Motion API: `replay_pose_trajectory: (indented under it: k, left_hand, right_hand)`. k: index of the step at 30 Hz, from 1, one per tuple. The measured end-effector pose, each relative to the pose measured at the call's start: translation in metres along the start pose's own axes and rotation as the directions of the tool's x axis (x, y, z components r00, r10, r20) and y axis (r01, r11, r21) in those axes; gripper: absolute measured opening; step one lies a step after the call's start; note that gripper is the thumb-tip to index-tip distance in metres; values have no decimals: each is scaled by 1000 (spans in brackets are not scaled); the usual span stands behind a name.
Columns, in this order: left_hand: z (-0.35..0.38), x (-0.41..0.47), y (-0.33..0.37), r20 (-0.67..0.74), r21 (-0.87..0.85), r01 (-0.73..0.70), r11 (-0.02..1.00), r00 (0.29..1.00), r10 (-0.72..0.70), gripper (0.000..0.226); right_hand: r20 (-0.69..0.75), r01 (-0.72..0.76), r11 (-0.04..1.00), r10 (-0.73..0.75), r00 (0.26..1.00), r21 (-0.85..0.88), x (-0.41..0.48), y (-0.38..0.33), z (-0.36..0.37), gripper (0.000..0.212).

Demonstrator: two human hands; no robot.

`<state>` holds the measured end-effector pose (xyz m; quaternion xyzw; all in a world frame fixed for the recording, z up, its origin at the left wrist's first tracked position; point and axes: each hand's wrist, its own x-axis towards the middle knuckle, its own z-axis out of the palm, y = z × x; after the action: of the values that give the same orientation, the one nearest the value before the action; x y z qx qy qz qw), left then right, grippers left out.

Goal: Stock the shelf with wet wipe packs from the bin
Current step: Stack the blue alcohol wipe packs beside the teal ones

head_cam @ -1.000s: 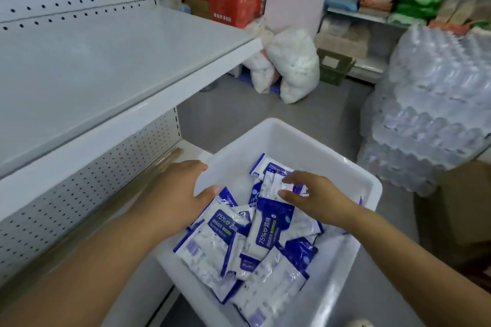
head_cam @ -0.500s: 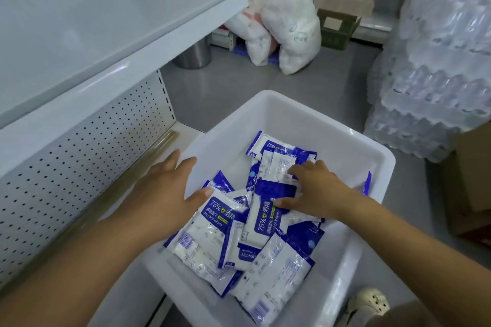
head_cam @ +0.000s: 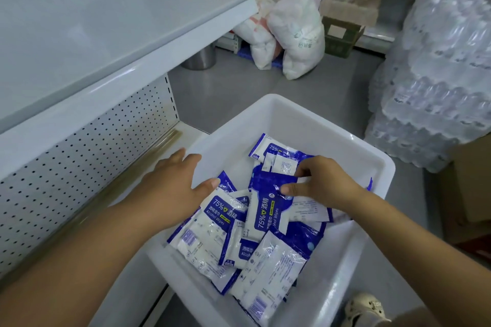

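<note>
**Obs., head view.** White bin (head_cam: 332, 125) sits at lower centre of the frame. It holds a loose heap of wet wipe packs (head_cam: 268, 268), blue and white, overlapping at many angles. No pack lies on the shelf (head_cam: 106, 34), whose white board fills the upper left. A lower board (head_cam: 186, 133) shows just beside the bin's left rim.

**Left hand** (head_cam: 172, 188), centre-left: fingers straight and spread over the bin's left rim, grasping nothing. The thumb tip touches the top edge of the leftmost pack (head_cam: 210, 223).

**Right hand** (head_cam: 326, 183), centre-right: fingers curled, thumb pressed on the blue top of the central pack (head_cam: 265, 215). This reads as a pinch on that pack's upper edge. Whether a second pack is caught under the fingers cannot be told.

**Step judged:** picking packs out of the heap. Stocking appears not yet begun.

**Notes on doing it well:**
- The film looks slick and soft, so a corner pinch would likely slip. A grip across the full top edge is safer.
- The central pack's lower end is tucked under its neighbours. Drawing it up and toward the top of the frame should free it without dragging others over the rim.
- The left hand could close on the leftmost pack, so each trip carries two.
- Packs should be turned print-side out and the same way up before they go on the board, filling from the back.

**Risk:** loose packs snagging and spilling to the floor.
</note>
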<state>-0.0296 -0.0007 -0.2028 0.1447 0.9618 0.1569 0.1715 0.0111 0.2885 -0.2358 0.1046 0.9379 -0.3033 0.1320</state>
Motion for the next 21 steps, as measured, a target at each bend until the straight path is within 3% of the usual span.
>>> replay_pose_trajectory:
  k: [5, 11, 15, 19, 21]
  left_hand:
    - [-8, -9, 8, -34, -66, -8, 998, 999, 6, 73]
    - [-18, -21, 16, -143, -278, -29, 960, 990, -12, 63]
    - [-25, -28, 25, -155, -535, -50, 844, 987, -39, 56]
    - [-33, -40, 37, -69, -797, -44, 602, 997, -18, 66]
    - [-38, -47, 42, -69, -858, -57, 510, 998, -3, 49]
  right_hand:
    - [-282, -15, 1000, 18, 959, 12, 1, -5, -13, 47]
    - [-555, 111, 966, 38, 831, 233, -11, -23, -26, 49]
    - [-502, 183, 874, 79, 861, 451, -24, -54, -26, 41]
    - [-376, 238, 683, 58, 925, 690, -46, -95, -19, 37]
    - [-316, 240, 593, 25, 948, 768, -55, -113, -15, 38]
